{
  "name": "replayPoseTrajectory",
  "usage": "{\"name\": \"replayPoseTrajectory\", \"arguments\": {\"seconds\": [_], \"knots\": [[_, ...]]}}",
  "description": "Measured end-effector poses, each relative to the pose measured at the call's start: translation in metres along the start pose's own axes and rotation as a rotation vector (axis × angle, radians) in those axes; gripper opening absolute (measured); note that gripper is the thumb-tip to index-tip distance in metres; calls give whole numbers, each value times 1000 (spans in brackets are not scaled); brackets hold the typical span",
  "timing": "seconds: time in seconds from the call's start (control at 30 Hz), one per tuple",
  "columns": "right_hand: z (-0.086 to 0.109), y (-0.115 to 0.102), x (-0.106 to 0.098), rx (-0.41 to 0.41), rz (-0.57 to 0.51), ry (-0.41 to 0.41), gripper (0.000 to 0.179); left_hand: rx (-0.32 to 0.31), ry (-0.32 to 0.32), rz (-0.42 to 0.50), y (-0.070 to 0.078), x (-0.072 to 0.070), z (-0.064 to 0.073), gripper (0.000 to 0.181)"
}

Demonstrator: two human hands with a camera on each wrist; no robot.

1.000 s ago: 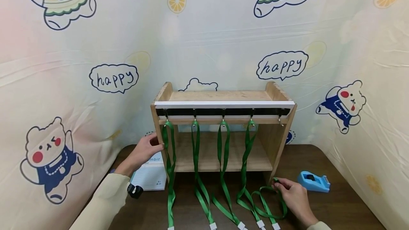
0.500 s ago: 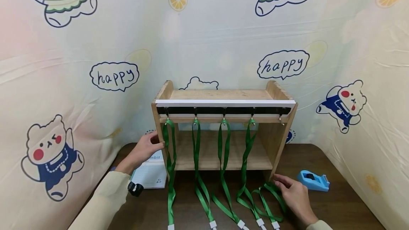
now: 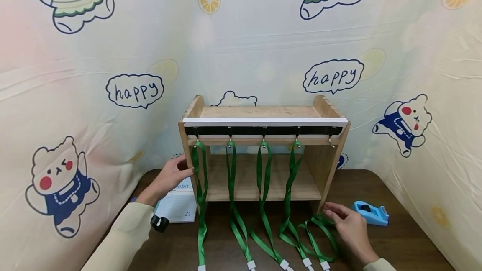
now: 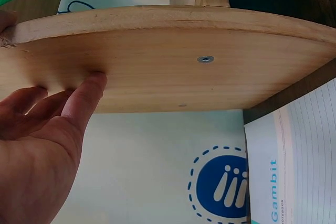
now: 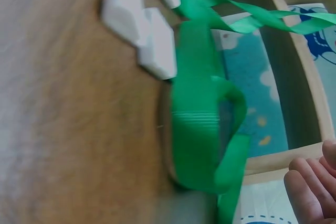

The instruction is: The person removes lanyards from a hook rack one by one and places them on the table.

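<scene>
In the head view my left hand (image 3: 171, 181) grips the left side panel of a small wooden shelf (image 3: 263, 177). Its fingers press the panel's outer face (image 4: 152, 59) in the left wrist view, with the thumb at the front edge. My right hand (image 3: 350, 231) reaches to the foot of the right panel, fingers extended and holding nothing; whether they touch the wood I cannot tell. A loose green lanyard (image 5: 195, 124) with a white plastic end lies on the table beside that hand. Several green lanyards (image 3: 263, 170) hang from hooks along the shelf's front; the rightmost hook (image 3: 331, 140) is bare.
A blue tape dispenser (image 3: 370, 213) stands on the dark wooden table (image 3: 380, 246) right of my right hand. The notebook (image 3: 177, 206) lies under my left forearm, partly behind the shelf. Printed cloth (image 3: 260, 49) surrounds the table at the back and sides.
My right hand has let go of the loose lanyard, which dropped onto the table, and its fingers have moved slightly up to the shelf's foot. The left hand has stayed put.
</scene>
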State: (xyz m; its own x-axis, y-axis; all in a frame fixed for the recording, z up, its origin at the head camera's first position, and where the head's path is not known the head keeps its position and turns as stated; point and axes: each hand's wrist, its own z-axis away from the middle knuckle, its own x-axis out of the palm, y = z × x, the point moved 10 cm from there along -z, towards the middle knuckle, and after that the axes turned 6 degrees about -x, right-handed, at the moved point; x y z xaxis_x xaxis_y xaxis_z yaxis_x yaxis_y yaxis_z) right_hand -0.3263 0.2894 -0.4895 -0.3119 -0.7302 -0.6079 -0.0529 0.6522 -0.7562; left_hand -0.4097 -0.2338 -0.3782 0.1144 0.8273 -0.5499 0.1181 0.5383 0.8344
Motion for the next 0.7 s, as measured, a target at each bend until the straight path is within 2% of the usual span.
{"name": "replayPoseTrajectory", "arguments": {"seconds": [0.23, 0.5, 0.7], "knots": [[-4, -10, -15, -18, -98, 17, 27, 0, 4, 2, 0, 0, 0, 46], [-12, -28, -32, -30, -288, 10, 35, -9, 9, 4, -1, 0, 0, 46], [-23, -53, -58, -144, -315, 70, 36, -2, 9, 3, 0, 0, 0, 46]]}}
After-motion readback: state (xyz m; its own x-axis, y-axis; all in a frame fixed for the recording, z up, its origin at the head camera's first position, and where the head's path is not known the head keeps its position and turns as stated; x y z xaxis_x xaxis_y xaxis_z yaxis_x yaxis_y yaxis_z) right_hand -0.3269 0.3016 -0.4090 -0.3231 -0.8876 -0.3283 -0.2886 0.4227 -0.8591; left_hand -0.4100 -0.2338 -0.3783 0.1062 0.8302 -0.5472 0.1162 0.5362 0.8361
